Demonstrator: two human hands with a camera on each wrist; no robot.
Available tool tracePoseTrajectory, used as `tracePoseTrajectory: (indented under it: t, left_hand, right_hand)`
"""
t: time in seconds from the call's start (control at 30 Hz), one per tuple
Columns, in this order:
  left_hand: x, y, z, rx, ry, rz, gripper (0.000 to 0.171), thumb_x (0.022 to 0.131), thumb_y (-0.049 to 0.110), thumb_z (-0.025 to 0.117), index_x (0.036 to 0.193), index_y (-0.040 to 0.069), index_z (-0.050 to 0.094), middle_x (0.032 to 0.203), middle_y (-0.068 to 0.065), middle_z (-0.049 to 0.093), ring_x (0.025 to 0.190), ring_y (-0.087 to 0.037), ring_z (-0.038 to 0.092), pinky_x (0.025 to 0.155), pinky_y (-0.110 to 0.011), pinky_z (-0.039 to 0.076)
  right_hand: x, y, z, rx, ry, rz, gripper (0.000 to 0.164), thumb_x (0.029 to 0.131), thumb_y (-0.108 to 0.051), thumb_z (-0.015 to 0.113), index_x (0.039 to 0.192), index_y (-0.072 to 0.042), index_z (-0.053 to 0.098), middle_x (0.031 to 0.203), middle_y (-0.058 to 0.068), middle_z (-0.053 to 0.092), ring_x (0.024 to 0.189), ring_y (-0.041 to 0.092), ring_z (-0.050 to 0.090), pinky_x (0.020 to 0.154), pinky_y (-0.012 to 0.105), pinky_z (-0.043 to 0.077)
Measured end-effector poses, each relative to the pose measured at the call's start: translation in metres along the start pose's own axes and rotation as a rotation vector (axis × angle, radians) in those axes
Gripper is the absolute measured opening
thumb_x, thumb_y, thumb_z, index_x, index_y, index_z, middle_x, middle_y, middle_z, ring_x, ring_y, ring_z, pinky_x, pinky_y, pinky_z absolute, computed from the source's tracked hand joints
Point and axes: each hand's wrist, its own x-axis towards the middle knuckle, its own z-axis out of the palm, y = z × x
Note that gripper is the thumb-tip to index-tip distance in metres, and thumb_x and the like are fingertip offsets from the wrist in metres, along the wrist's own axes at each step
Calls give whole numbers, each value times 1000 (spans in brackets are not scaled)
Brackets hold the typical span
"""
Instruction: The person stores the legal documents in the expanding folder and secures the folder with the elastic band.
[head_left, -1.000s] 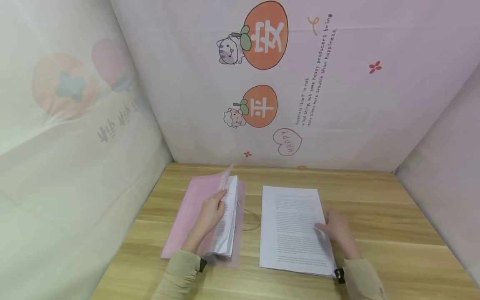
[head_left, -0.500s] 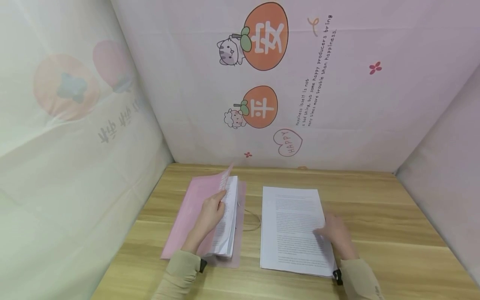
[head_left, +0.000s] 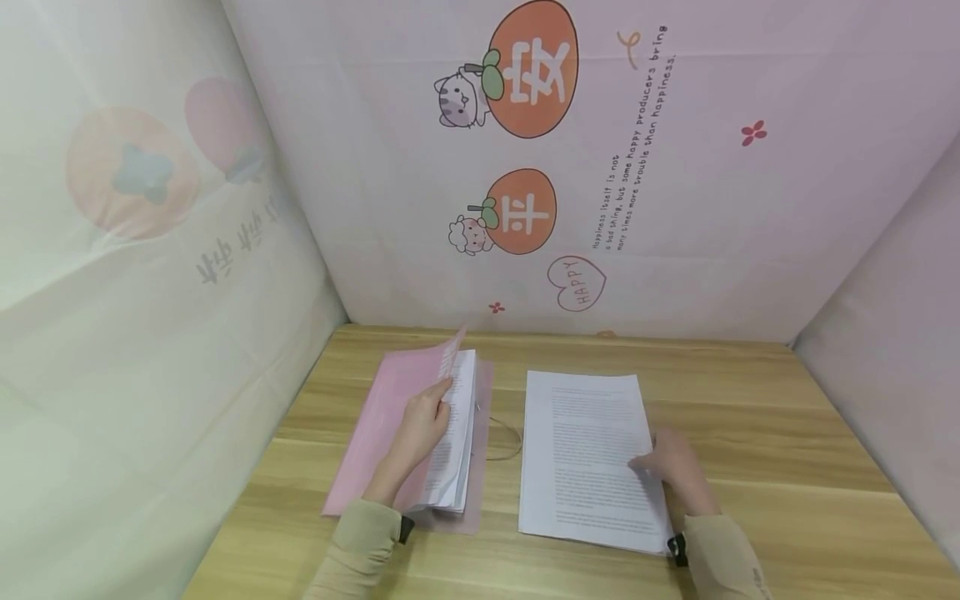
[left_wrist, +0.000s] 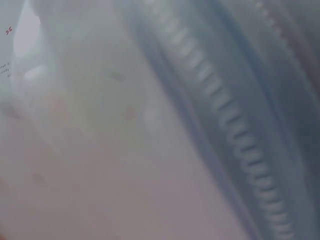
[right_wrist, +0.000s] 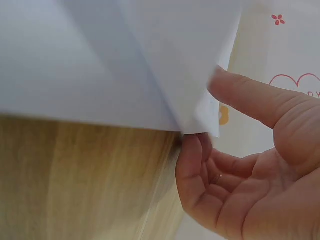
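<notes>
On the left of the table lies a pink translucent folder (head_left: 382, 417), its front cover partly raised and leaning left. White printed pages (head_left: 450, 467) show inside it. My left hand (head_left: 420, 425) holds the cover near its raised edge, index finger stretched along it. In the left wrist view, blurred pale plastic with a ridged strip (left_wrist: 235, 125) fills the picture and no fingers appear. A stack of printed sheets (head_left: 592, 458) lies to the right. My right hand (head_left: 675, 467) pinches its right edge, thumb on the paper (right_wrist: 125, 65) and curled fingers below.
A thin cord loop (head_left: 510, 440) lies between folder and stack. Beneath everything is a wood-grain table (head_left: 787, 467). Pale printed cloth (head_left: 675, 208) rises behind it, with cloth walls at both sides.
My right thumb has shifted slightly down along the stack's right edge. The left hand, folder and stack stay about where they were.
</notes>
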Motion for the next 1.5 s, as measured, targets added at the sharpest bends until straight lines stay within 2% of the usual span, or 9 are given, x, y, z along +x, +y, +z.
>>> tracePoseTrajectory:
  t: [0.07, 0.2, 0.4, 0.53, 0.73, 0.93, 1.13, 1.27, 1.5]
  left_hand:
    - [0, 0, 0, 8, -2, -5, 48, 86, -2, 49, 133, -9, 57, 130, -27, 64, 77, -21, 57, 78, -36, 52]
    - [1, 0, 0, 20, 3, -11, 48, 87, -1, 49, 134, -9, 55, 129, -27, 64, 87, -24, 60, 81, -39, 54]
    - [1, 0, -1, 11, -6, -16, 48, 87, -2, 49, 135, -10, 54, 123, -28, 66, 67, -15, 50, 73, -32, 51]
    - [1, 1, -2, 13, 0, -6, 48, 87, -2, 49, 134, -10, 55, 127, -28, 65, 70, -17, 53, 74, -33, 52]
    - [1, 1, -3, 14, 6, 9, 48, 86, -4, 49, 132, -12, 55, 128, -29, 63, 80, -23, 59, 75, -36, 52]
    - [0, 1, -4, 11, -1, -1, 48, 86, -3, 49, 133, -11, 55, 126, -29, 65, 70, -18, 53, 72, -34, 51]
    - [-1, 1, -4, 25, 15, 12, 48, 85, -4, 50, 132, -12, 56, 126, -29, 65, 84, -25, 61, 76, -38, 53]
    - [-2, 2, -4, 21, 14, 10, 48, 85, -4, 50, 132, -12, 56, 126, -29, 65, 84, -26, 61, 78, -39, 54]
    - [-2, 1, -4, 19, 15, 11, 48, 85, -4, 49, 132, -12, 55, 126, -30, 64, 88, -27, 62, 80, -41, 55]
  right_hand:
    - [1, 1, 0, -6, -2, -10, 56, 73, -7, 78, 116, 22, 56, 109, 38, 62, 90, 39, 64, 78, 50, 54]
    - [1, 3, 0, 1, -1, -30, 53, 73, -7, 78, 114, 21, 59, 107, 36, 65, 89, 37, 64, 80, 50, 53]
    - [0, 0, -1, -5, -16, -11, 52, 74, -6, 77, 114, 21, 59, 106, 36, 65, 89, 37, 65, 80, 50, 54]
    - [0, -1, 2, -4, -6, -10, 52, 74, -4, 75, 115, 21, 57, 109, 37, 63, 90, 39, 65, 81, 51, 54]
    - [0, 1, 9, -2, 51, -62, 52, 70, 0, 72, 116, 19, 58, 111, 38, 63, 92, 42, 64, 82, 54, 53]
    - [-3, -7, 11, -114, 112, -112, 45, 65, 4, 69, 107, 18, 62, 98, 34, 67, 85, 40, 64, 78, 53, 53]
    - [-3, -10, 14, -156, 95, -67, 46, 68, 5, 66, 111, 20, 59, 99, 34, 65, 84, 38, 63, 79, 51, 55]
    - [-3, -10, 16, -140, 87, -45, 47, 69, 8, 64, 114, 21, 57, 100, 34, 65, 82, 35, 63, 75, 48, 55]
    - [-8, -20, 15, -189, 70, 10, 35, 75, 8, 62, 107, 20, 56, 91, 30, 62, 76, 32, 60, 65, 40, 53]
